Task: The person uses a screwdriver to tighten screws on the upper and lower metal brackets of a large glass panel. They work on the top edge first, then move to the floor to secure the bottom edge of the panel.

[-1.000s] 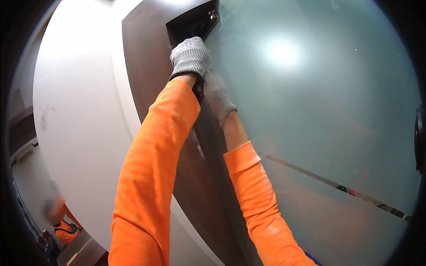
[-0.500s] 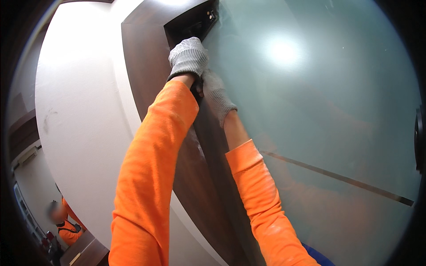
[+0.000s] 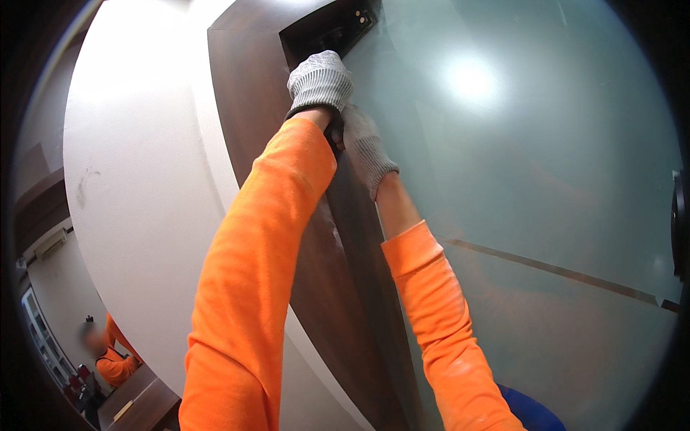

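Observation:
Both my hands are raised to the dark brown wooden door frame (image 3: 248, 93), close under a black recess (image 3: 327, 32) at its top corner. My left hand (image 3: 320, 79), in a grey knitted glove, is curled closed against the frame's inner edge. Just below and to the right, my right hand (image 3: 365, 140) wears a matching glove and is closed beside the left wrist. Whatever the hands grip is hidden behind the gloves and wrists. A frosted greenish glass panel (image 3: 517, 165) fills the space right of the frame.
A white wall (image 3: 136, 158) runs along the left. A dark strip (image 3: 553, 269) crosses the glass. At lower left, a person in orange (image 3: 115, 366) is beside a brown table (image 3: 140, 406). Something blue and rounded (image 3: 532, 413) shows at the bottom right.
The whole view has shifted slightly, so the frame and both arms appear a little farther right and higher. My hands keep the same position against the frame.

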Tool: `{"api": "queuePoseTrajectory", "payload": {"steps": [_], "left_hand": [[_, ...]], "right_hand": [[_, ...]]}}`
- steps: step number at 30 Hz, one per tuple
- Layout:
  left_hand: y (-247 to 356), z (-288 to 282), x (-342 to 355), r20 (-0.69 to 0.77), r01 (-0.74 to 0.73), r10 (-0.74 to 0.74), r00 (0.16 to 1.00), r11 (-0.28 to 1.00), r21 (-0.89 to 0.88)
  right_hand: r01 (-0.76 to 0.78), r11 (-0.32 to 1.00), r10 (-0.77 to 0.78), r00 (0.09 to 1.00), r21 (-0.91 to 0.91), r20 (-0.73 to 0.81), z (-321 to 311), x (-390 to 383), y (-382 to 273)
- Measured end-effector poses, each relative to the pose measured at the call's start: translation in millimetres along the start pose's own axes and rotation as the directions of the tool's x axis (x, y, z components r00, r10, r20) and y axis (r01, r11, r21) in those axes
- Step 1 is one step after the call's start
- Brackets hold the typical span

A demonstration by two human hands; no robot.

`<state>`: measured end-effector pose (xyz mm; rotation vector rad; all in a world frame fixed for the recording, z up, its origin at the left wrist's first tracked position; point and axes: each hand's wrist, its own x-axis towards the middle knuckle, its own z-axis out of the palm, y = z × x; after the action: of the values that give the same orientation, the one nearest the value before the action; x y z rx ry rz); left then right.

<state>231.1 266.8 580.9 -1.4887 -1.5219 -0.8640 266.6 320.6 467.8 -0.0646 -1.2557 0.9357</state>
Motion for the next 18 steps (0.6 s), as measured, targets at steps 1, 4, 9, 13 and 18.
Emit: {"api": "queuePoseTrajectory", "payload": {"steps": [1,4,9,13,18], "left_hand": [[1,0,0,0.015,0.019,-0.019,1.000,1.000,-0.006],[9,-5,-2,0.000,0.019,-0.019,1.000,1.000,-0.022],[-6,-3,9,-0.005,-0.060,0.060,0.998,0.998,-0.034],[-19,-11,36,0.114,-0.030,0.039,0.993,0.997,-0.074],[3,-6,16,0.039,-0.030,0.029,0.999,0.999,0.025]], "right_hand": [[0.000,1.000,0.000,1.000,0.025,0.006,0,-2,1],[0.094,0.996,-0.094,0.995,-0.001,0.021,-11,1,3],[0.187,0.977,-0.192,0.980,-0.102,-0.045,3,17,30],[0.163,0.950,-0.223,0.951,-0.265,-0.213,20,23,35],[0.113,0.913,-0.228,0.938,-0.392,-0.261,10,26,33]]}}
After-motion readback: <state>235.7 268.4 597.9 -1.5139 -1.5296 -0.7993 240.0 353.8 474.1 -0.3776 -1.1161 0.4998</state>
